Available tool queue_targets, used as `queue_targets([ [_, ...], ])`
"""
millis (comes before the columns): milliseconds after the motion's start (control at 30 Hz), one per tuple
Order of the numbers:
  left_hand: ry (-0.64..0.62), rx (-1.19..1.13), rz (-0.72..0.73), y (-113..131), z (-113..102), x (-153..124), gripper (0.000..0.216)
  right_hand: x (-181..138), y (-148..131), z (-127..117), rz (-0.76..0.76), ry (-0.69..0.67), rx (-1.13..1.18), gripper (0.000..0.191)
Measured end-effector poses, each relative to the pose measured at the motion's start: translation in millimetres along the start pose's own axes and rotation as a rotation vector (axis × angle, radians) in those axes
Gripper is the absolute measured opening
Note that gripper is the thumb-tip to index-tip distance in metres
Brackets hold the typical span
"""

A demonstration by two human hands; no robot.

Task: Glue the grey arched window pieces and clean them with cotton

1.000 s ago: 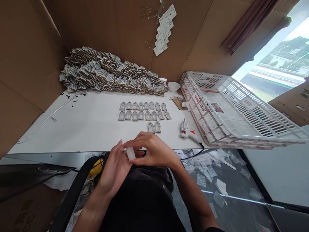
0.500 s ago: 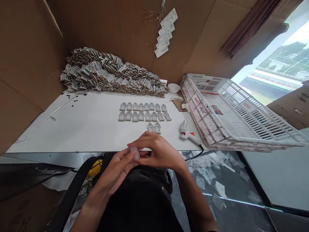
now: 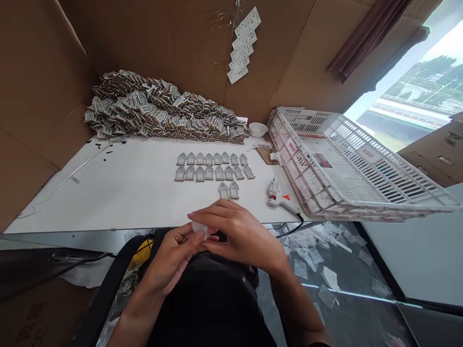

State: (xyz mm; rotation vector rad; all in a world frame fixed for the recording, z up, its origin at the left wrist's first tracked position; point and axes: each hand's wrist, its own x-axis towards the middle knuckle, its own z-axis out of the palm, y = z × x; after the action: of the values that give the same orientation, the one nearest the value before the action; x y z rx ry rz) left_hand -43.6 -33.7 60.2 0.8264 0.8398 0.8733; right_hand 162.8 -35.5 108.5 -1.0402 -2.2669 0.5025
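My left hand (image 3: 173, 253) and my right hand (image 3: 237, 231) meet just in front of the white table's near edge (image 3: 119, 226), above my lap. Both pinch a small whitish translucent piece (image 3: 200, 228), held between their fingertips. Just beyond my hands on the table lie two small arch-shaped flat pieces (image 3: 229, 191). Behind them are two neat rows of the same arch pieces (image 3: 213, 166). A big heap of such pieces (image 3: 159, 113) lies along the back against the cardboard wall.
A white glue gun (image 3: 277, 195) lies on the table right of my hands, its cord hanging over the edge. A white slatted crate (image 3: 347, 164) lined with newspaper stands at right. A small white bowl (image 3: 258, 129) is at the back. Clear wrappers (image 3: 314, 250) litter the floor.
My left hand has curled in from an open palm, and both hands have closed tighter round the small whitish piece. They sit slightly lower and nearer to my body.
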Motion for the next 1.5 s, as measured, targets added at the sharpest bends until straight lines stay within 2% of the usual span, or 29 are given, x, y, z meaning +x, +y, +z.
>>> queue_targets([
  [167, 0.138, 0.074, 0.119, -2, 1, 1, 0.042, 0, 3, -10, -0.007, 0.053, 0.117, 0.059],
  [333, 0.282, 0.177, 0.247, -5, 3, -1, 0.051, 5, 13, -11, -0.029, 0.086, 0.195, 0.033],
  [433, 0.329, 0.219, 0.295, -7, 2, -2, 0.056, 9, 19, -7, -0.085, 0.103, 0.253, 0.024],
  [600, 0.289, 0.374, 0.408, -10, -3, -2, 0.049, 11, 23, -2, -0.136, 0.18, 0.326, 0.031],
  [767, 0.267, 0.422, 0.492, -13, -1, -1, 0.036, 12, 23, -3, -0.172, 0.187, 0.344, 0.025],
  [1233, 0.224, 0.408, 0.502, -20, -5, 3, 0.039, 12, 23, -1, -0.193, 0.233, 0.4, 0.025],
  [1500, 0.267, 0.397, 0.456, -25, -8, 8, 0.037, 13, 21, -3, -0.227, 0.311, 0.475, 0.027],
])
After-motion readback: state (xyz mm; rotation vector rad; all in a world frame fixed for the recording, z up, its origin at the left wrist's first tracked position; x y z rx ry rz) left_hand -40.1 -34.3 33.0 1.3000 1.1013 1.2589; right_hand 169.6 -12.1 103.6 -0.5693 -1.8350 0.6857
